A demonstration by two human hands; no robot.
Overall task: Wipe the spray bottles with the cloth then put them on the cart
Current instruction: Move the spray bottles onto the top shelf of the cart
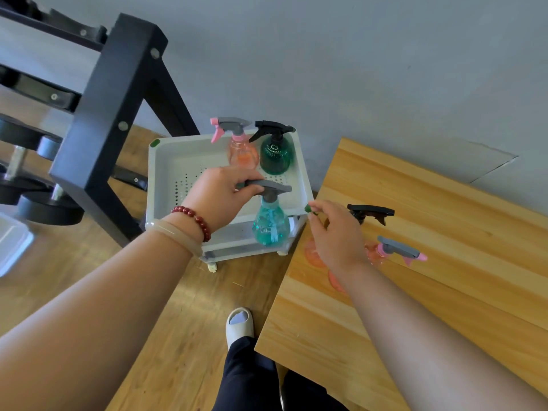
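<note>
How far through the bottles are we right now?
Done: a pink bottle and a dark green bottle stand in the cart's top tray. In hand: the left hand holds the teal bottle by its trigger head over the tray's near edge. Remaining: a black-trigger bottle and a second pink bottle on the table. The right hand is by the cart's corner. No cloth shows.

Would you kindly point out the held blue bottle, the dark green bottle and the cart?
blue bottle (270,225), head view: body.
dark green bottle (275,158), head view: body.
cart (158,179), head view: tray's left wall.
</note>
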